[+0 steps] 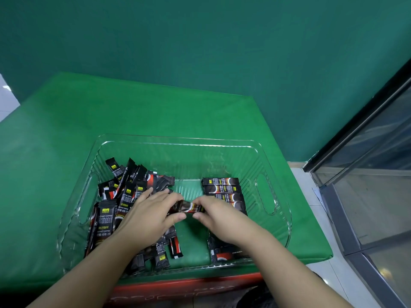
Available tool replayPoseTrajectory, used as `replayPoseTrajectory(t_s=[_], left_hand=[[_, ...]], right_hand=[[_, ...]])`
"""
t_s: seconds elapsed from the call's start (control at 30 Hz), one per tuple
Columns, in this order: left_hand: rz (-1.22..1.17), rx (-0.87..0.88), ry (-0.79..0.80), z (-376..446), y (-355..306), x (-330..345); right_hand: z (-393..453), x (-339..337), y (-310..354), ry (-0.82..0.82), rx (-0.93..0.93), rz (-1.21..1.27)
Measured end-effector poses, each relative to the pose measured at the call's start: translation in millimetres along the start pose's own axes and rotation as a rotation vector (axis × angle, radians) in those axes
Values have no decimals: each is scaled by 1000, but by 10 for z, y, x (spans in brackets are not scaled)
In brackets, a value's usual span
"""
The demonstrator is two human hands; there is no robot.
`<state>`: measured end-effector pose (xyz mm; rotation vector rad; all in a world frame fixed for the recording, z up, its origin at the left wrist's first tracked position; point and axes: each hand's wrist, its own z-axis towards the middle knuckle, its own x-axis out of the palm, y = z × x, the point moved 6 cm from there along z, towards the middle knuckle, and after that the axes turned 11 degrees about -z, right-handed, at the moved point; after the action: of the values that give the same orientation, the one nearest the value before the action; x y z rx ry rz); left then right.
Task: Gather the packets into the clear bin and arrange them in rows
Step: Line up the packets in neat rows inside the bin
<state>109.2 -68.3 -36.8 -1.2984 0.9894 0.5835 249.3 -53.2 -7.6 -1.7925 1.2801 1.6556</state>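
Over bin centre: left hand (pixel 153 210) and right hand (pixel 219 215) pinch one coffee stick (pixel 186 207) by its ends | risk: right wrist brushing neat row (pixel 222 190) askew | loose pile (pixel 124 192) left | clear bin (pixel 178 141)

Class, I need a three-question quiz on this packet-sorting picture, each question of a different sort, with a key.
1. True or false: the loose heap of packets lies on the right side of the clear bin.
2. Which hands grip the single packet above the bin floor? A) left hand only B) right hand only C) both
3. Fill in: the neat row of packets lies along the bin's ____ side.

Key: 1 false, the heap is on the left; 2 C, one hand pinches each end; 3 right.
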Motion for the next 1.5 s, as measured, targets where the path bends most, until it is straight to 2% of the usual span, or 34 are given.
replayPoseTrajectory(t_s=[0.2,0.5,0.7,0.83,1.03,1.13,1.23,1.33,1.5], left_hand=[[19,-31,-19,-18,-7,-1],[-17,-21,-27,-19,-1,3],[-13,-25,-34,-31,-13,-9],[-20,-32,-35,-30,-19,-13],[5,-33,-44,-32,-24,-4],[7,-34,-62,-15,-26,-3],[2,-40,-75,-17,-25,-12],[-9,-37,-87,-28,-22,-22],[-24,-22,-100,-28,-18,-22]], right_hand=[[-170,-356,-415,-111,241,25],[-341,-57,-329,98,35,-403],[-422,-6,-361,-14,33,-570],[-442,21,-341,-85,22,-522],[-432,92,-382,-42,49,-434],[-396,65,-251,-83,20,-278],[-303,143,3,16,-5,-148],[-197,304,186,150,32,-195],[-56,378,337,127,166,-163]])
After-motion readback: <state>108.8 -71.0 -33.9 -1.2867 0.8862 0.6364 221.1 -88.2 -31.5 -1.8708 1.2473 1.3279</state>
